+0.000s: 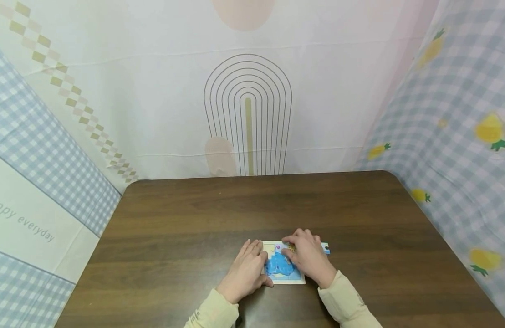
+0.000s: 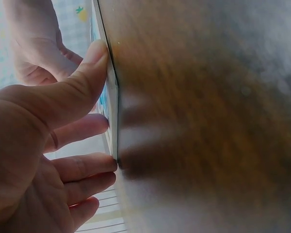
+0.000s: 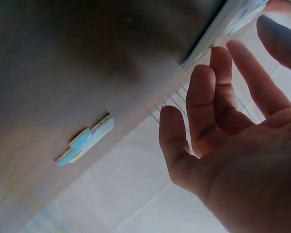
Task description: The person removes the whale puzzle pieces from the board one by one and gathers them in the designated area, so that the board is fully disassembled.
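On the brown table (image 1: 174,255) we see two hands at work. The left hand (image 1: 245,272) lays nearly straight fingers along the left edge of the puzzle board (image 1: 284,282), its thumb at the near corner. The right hand (image 1: 310,258) bends over the far right part; whether it pinches something, we cannot tell. The board lies flat between both hands. Just right of it, we find one loose piece (image 1: 326,248).

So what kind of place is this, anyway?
Probably an indoor tabletop corner screened off with cloth: a dark brown table, a white arch-print cloth behind it and blue checked fruit-print fabric along its right side.
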`<control>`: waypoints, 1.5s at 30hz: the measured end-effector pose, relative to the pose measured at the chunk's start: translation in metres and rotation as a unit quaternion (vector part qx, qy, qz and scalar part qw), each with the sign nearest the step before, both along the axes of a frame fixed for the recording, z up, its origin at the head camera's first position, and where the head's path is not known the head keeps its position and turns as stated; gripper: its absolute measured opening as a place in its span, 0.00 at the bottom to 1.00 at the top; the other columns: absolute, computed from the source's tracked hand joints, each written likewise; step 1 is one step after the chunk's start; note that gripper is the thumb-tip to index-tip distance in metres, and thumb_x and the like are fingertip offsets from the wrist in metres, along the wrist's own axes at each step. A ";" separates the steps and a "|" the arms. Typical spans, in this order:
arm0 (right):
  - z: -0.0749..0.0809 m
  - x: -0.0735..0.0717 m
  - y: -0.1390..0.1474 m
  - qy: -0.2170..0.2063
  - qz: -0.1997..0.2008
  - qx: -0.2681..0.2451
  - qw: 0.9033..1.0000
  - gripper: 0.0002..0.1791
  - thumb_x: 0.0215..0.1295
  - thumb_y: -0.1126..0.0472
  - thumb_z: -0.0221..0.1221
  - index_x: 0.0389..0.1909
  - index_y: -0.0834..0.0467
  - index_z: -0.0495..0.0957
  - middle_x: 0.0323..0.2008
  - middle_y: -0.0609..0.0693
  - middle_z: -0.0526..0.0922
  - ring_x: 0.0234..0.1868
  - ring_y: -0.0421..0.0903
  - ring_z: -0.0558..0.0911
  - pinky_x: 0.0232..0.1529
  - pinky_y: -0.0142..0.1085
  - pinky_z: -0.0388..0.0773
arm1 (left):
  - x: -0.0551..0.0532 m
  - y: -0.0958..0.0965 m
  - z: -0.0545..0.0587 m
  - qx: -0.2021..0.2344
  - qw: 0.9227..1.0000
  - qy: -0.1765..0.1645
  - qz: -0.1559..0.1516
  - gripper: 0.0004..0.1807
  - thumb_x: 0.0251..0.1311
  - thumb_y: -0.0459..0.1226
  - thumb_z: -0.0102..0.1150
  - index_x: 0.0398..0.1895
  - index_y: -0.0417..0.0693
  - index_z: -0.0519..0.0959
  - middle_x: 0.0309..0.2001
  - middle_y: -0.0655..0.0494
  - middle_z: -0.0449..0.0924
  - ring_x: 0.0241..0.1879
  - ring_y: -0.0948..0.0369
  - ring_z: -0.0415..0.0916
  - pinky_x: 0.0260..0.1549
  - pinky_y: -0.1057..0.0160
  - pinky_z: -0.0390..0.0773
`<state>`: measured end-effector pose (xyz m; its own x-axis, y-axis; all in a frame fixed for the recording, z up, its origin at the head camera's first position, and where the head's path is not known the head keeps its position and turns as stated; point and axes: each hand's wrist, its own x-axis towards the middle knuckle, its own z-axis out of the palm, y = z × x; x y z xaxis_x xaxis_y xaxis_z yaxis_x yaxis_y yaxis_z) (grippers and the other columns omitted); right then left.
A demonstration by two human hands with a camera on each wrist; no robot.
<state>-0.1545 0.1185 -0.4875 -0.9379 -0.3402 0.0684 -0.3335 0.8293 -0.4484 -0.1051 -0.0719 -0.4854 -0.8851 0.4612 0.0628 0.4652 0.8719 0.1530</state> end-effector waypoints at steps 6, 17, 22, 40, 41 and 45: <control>-0.004 0.003 -0.003 0.012 0.010 0.005 1.000 0.15 0.56 0.53 0.69 0.44 0.52 0.86 0.34 0.43 0.75 0.39 0.45 0.70 0.39 0.42 0.64 | 0.000 0.000 0.002 0.000 1.000 -0.002 -0.002 0.24 0.44 0.57 0.72 0.31 0.50 0.77 0.60 0.42 0.74 0.63 0.49 0.68 0.67 0.50 0.60; -0.003 0.004 -0.004 -0.005 -0.001 0.010 1.000 0.15 0.56 0.53 0.70 0.45 0.50 0.84 0.35 0.44 0.74 0.39 0.45 0.70 0.37 0.41 0.63 | 0.000 0.000 -0.001 0.001 1.000 0.011 -0.003 0.25 0.43 0.57 0.72 0.31 0.49 0.77 0.58 0.43 0.75 0.62 0.49 0.69 0.67 0.50 0.61; -0.002 0.004 -0.004 0.000 0.003 0.013 1.000 0.15 0.56 0.52 0.69 0.45 0.50 0.84 0.35 0.44 0.74 0.39 0.46 0.70 0.36 0.40 0.63 | 0.000 0.000 -0.001 0.001 1.000 0.016 -0.003 0.25 0.43 0.58 0.72 0.32 0.49 0.77 0.58 0.42 0.75 0.63 0.49 0.69 0.66 0.50 0.62; -0.002 0.005 -0.004 0.000 0.008 0.010 1.000 0.12 0.56 0.54 0.70 0.41 0.50 0.84 0.32 0.43 0.73 0.37 0.45 0.69 0.35 0.38 0.62 | 0.000 0.000 0.000 0.007 1.000 0.005 0.000 0.25 0.43 0.57 0.72 0.33 0.48 0.78 0.59 0.42 0.75 0.63 0.49 0.68 0.67 0.50 0.61; -0.002 0.005 -0.005 0.003 0.009 0.012 1.000 0.10 0.56 0.54 0.70 0.39 0.49 0.84 0.31 0.43 0.72 0.37 0.45 0.69 0.35 0.38 0.62 | 0.000 0.000 0.000 0.007 1.000 0.005 0.000 0.25 0.43 0.57 0.72 0.33 0.48 0.78 0.59 0.41 0.75 0.63 0.49 0.68 0.67 0.50 0.61; -0.004 0.005 -0.007 0.005 0.013 0.031 0.999 0.05 0.57 0.55 0.69 0.31 0.47 0.80 0.30 0.42 0.70 0.36 0.45 0.68 0.37 0.41 0.64 | 0.001 0.000 0.000 0.010 1.000 0.003 0.001 0.25 0.43 0.57 0.73 0.33 0.48 0.78 0.59 0.41 0.75 0.63 0.49 0.69 0.67 0.50 0.61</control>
<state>-0.1492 0.1113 -0.4914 -0.9278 -0.3687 0.0562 -0.3600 0.8461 -0.3932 -0.1046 -0.0716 -0.4859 -0.8855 0.4582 0.0774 0.4646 0.8697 0.1665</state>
